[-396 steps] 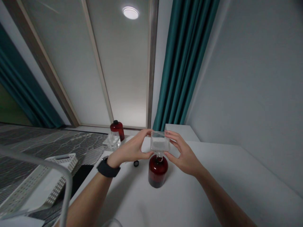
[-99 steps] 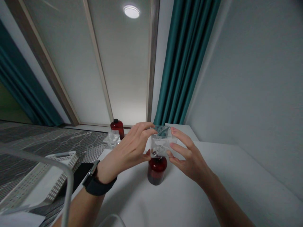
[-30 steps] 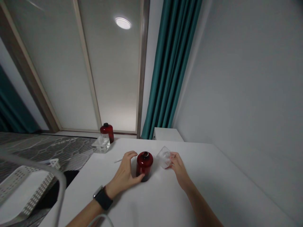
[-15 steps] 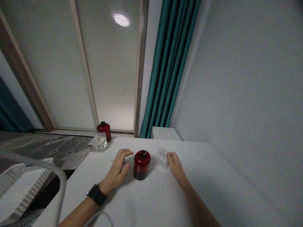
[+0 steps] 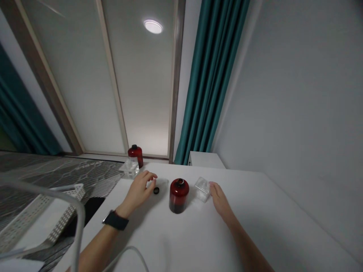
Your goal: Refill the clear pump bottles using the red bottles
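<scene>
A dark red bottle stands uncapped in the middle of the white table. A small black cap lies to its left. My left hand, with a black watch on the wrist, hovers beside the cap, fingers curled and apart, holding nothing. A clear square container sits to the right of the bottle. My right hand rests on the table just right of that container, fingers stretched out, its fingertips close to the container's side.
A second red bottle with a black cap and a clear glass block stand at the table's far left corner. A white perforated basket lies on the floor at left. A small white cabinet and teal curtains stand behind.
The clear container came off the red bottle and was set down to its right. My right hand let go of it. My left hand left the bottle and moved to the black cap.
</scene>
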Demonstrator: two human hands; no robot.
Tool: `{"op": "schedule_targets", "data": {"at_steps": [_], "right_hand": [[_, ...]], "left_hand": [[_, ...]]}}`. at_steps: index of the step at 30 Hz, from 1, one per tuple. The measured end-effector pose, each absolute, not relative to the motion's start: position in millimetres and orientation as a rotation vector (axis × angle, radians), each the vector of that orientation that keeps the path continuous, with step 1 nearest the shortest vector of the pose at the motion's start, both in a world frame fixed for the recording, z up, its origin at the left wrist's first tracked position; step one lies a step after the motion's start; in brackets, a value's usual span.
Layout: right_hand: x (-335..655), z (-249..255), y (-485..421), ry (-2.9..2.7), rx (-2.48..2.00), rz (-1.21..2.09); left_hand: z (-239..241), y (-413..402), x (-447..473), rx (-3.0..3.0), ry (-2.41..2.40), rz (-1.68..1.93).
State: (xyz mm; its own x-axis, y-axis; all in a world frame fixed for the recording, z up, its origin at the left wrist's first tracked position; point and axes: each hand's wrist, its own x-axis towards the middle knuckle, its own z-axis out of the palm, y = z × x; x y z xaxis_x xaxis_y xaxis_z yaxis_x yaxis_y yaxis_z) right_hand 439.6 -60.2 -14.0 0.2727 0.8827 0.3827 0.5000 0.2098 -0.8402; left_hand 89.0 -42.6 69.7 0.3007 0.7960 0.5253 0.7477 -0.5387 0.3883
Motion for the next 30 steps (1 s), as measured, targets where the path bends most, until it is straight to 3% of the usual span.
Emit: {"op": "schedule_targets", "data": {"at_steps": [8, 14, 30], "right_hand": [[429, 6, -73, -1.391, -1.368, 0.168], [402, 34, -99, -1.542, -1.170, -0.320], [407, 33, -101, -1.623, -1.186, -0.375]], "left_hand": [[64, -55, 89, 2.679, 1.551, 0.814], [39, -58, 92, 2.682, 1.594, 0.845], [30, -52, 87, 2.644, 1.615, 0.845]]}}
